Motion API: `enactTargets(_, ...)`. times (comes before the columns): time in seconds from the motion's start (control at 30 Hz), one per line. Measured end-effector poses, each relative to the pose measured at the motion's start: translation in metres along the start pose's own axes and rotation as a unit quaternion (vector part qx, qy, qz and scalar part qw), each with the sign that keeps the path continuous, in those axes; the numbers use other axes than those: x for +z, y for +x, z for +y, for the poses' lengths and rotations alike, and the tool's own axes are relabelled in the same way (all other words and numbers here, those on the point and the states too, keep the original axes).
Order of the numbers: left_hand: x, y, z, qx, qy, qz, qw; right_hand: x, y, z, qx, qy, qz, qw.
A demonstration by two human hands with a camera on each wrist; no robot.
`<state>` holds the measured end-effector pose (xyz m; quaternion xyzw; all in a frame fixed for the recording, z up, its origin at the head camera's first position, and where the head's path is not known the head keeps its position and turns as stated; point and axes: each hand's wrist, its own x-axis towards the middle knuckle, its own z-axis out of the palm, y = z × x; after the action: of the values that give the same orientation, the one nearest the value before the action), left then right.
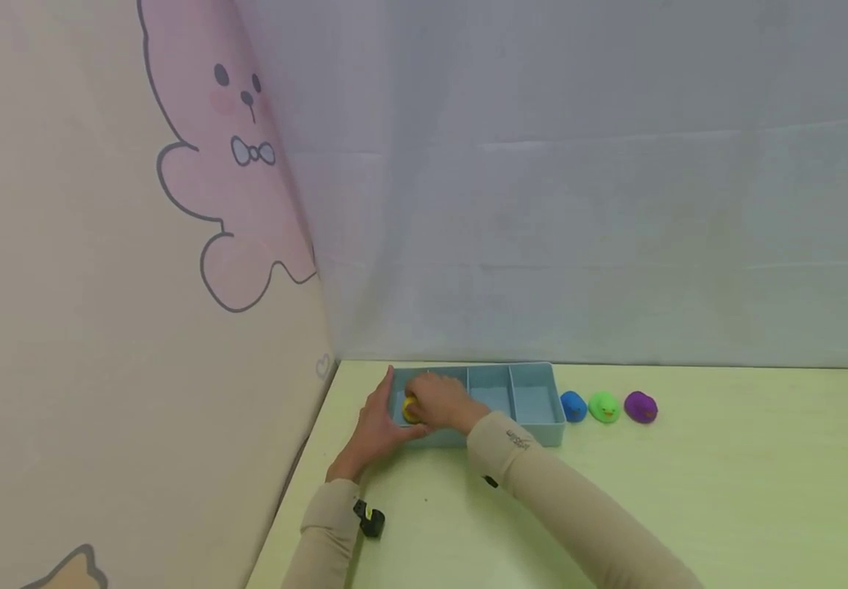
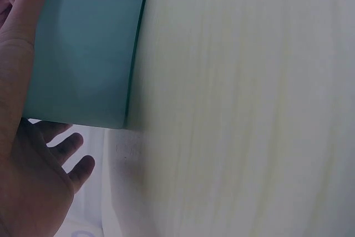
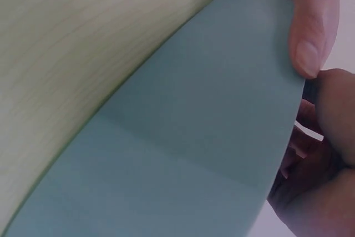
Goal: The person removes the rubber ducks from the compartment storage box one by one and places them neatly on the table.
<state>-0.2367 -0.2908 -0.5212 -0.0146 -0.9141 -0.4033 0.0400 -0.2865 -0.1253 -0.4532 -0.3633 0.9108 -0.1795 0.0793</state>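
A blue-grey divided tray (image 1: 536,401) with a row of several compartments lies on the table. At its left end my left hand (image 1: 378,433) grips the corner, thumb along the front wall and fingers by the left side. In the left wrist view that hand (image 2: 39,187) shows fingers behind the tray's end wall. My right hand (image 1: 438,401) reaches into the leftmost part of the tray and holds a yellow rubber duck (image 1: 410,410), mostly covered by the fingers. The right wrist view shows the tray's front wall (image 3: 183,115), with the left thumb (image 3: 308,54) pressing at its rim.
Right of the tray stand a blue rubber duck (image 1: 574,406), a green one (image 1: 604,407) and a purple one (image 1: 641,407), the blue close against the tray's side. A wall with a pink bear (image 1: 232,188) bounds the left; a pale curtain (image 1: 600,204) hangs behind.
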Motion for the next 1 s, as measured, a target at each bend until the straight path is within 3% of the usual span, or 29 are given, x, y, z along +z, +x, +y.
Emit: enactTargets(1.0,0.001,0.001,0.0,-0.019,0.004,-0.018,0.9996,-0.025,-0.034,0.003,-0.089,0.0,0.075,0.993)
